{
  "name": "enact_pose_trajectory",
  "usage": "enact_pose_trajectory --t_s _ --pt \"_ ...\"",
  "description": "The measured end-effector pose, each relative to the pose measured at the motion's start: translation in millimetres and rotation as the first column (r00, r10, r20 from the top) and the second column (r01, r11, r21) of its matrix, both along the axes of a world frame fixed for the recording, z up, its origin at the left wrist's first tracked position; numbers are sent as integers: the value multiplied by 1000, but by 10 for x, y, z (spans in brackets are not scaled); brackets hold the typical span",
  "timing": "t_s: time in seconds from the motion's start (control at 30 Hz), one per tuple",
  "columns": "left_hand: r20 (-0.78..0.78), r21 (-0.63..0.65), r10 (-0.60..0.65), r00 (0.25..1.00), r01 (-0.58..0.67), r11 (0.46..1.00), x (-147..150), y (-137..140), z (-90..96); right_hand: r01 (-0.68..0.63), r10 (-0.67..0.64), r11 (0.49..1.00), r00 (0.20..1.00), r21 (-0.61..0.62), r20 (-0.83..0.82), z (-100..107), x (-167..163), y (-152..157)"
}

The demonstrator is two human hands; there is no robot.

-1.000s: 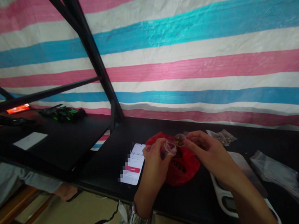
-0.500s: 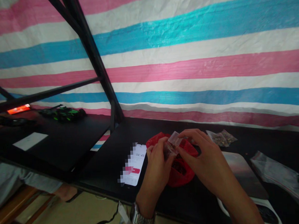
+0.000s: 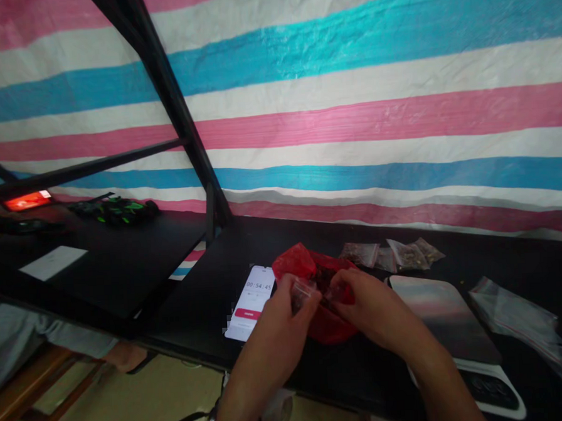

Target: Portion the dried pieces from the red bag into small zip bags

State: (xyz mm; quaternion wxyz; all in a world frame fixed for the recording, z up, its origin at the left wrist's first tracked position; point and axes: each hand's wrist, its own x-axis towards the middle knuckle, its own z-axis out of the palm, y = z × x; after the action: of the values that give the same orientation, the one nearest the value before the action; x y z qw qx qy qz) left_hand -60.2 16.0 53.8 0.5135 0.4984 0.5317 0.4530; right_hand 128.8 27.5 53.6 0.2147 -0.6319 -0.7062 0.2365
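Note:
My left hand (image 3: 283, 320) pinches a small clear zip bag (image 3: 304, 289) over the near left part of an open red plastic bag (image 3: 332, 330). Dark brown, dried-looking bits (image 3: 323, 276) show inside the red bag; I cannot tell their kind. My right hand (image 3: 368, 303) reaches down into the red bag's mouth from the right. Its thumb and fingertips are drawn together close to the brown bits, and what they hold is too blurred to make out.
Several filled zip bags (image 3: 408, 254) lie behind the red bag. A scale (image 3: 449, 318) stands at right, with flat clear bags (image 3: 515, 311) beyond it. Left is a phone (image 3: 250, 300) showing a timer. Farther left are a black frame (image 3: 174, 109), a green-black toy car (image 3: 125, 209) and a seated person's leg (image 3: 80, 334).
My hands have moved apart and lower. The right hand has left the small zip bag and gone into the red bag; the left still holds the zip bag. The view has shifted slightly.

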Motion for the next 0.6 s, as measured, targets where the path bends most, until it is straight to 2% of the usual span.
enact_pose_trajectory --t_s 0.1,0.2,0.43,0.6 --pt "-182 -82 -197 963 185 979 3 -44 -92 61 -58 998 989 -22 137 24 -10 -11" --pt "-177 -65 -197 964 188 980 42 15 -179 104 -94 994 970 -34 226 54 13 1" --pt "102 -94 -143 984 153 984 105 158 -231 43 -40 998 997 -38 66 -102 52 62" --pt "376 -179 -40 926 114 977 90 211 -221 48 -58 994 992 -94 -113 -140 55 80"
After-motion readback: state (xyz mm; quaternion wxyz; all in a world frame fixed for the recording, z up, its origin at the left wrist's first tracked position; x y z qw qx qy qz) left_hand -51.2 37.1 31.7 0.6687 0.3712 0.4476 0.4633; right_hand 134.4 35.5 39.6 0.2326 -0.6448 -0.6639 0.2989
